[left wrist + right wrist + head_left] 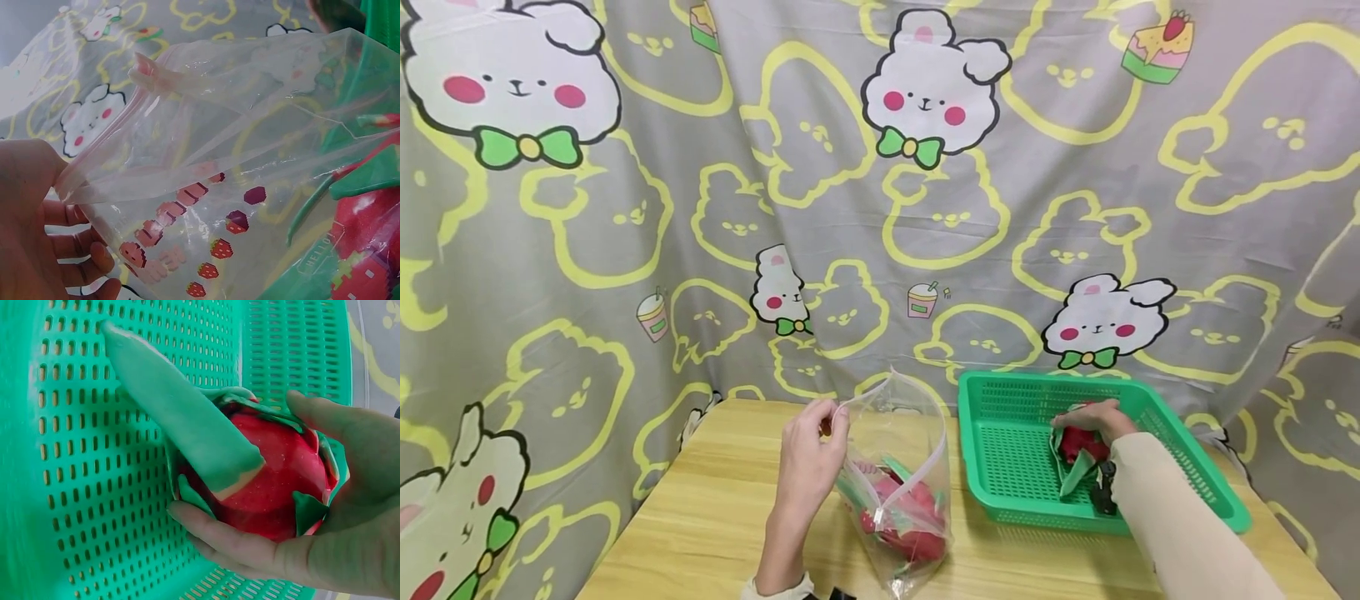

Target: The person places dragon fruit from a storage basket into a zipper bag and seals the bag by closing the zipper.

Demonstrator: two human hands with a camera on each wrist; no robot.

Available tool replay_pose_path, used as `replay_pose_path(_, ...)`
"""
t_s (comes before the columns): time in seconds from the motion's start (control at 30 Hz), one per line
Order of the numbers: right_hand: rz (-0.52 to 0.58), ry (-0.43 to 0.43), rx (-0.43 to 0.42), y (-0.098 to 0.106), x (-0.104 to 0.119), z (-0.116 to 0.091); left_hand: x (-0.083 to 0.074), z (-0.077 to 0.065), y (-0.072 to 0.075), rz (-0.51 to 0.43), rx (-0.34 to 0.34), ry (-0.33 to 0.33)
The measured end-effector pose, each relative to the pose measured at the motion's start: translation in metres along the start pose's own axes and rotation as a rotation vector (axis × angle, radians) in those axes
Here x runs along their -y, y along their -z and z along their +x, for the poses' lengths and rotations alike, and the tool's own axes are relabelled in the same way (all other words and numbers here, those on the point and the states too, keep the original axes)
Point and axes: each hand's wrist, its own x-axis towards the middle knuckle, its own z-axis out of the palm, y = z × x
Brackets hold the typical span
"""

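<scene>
My left hand (808,454) pinches the rim of a clear zip bag (942,442) and keeps it upright on the table. The bag's mouth gapes; its wall carries strawberry prints (222,248), seen in the left wrist view. Inside, low down, lies red artificial dragon fruit (917,537) with green leaves. Over in the green basket (1007,458), my right hand (1097,417) grips another artificial dragon fruit (275,469). Thumb and fingers wrap its sides, and a long green leaf (175,406) sticks out toward the basket's perforated wall.
Bag and basket stand side by side on a wooden table (700,500), the basket to the right. A grey curtain (850,208) with rabbit prints hangs close behind the table and along its left side.
</scene>
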Motion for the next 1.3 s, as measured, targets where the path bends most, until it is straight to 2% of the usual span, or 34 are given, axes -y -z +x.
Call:
replay_pose_path(0.23, 0.003, -0.007, -0.023, 0.007, -0.001, -0.004, -0.001, 0.002, -0.002, -0.002, 0.014, 0.011)
replay_pose_path(0.43, 0.103, -0.002, -0.014, 0.020, 0.005, -0.011, -0.004, 0.009, -0.002, -0.015, 0.038, 0.033)
replay_pose_path(0.53, 0.125, 0.026, -0.021, 0.023, 0.008, -0.017, -0.003, 0.009, -0.002, -0.012, 0.032, 0.022)
replay_pose_path(0.7, 0.138, 0.089, 0.018, 0.031, 0.010, -0.027, -0.001, 0.011, -0.002, -0.001, 0.022, -0.001)
replay_pose_path(1.0, 0.341, 0.196, 0.016, 0.041, -0.001, -0.031, 0.002, 0.015, -0.003, -0.021, 0.021, -0.021)
replay_pose_path(1.3, 0.683, 0.265, 0.013, 0.041, -0.026, -0.041, 0.001, 0.014, -0.001, -0.030, 0.021, -0.012)
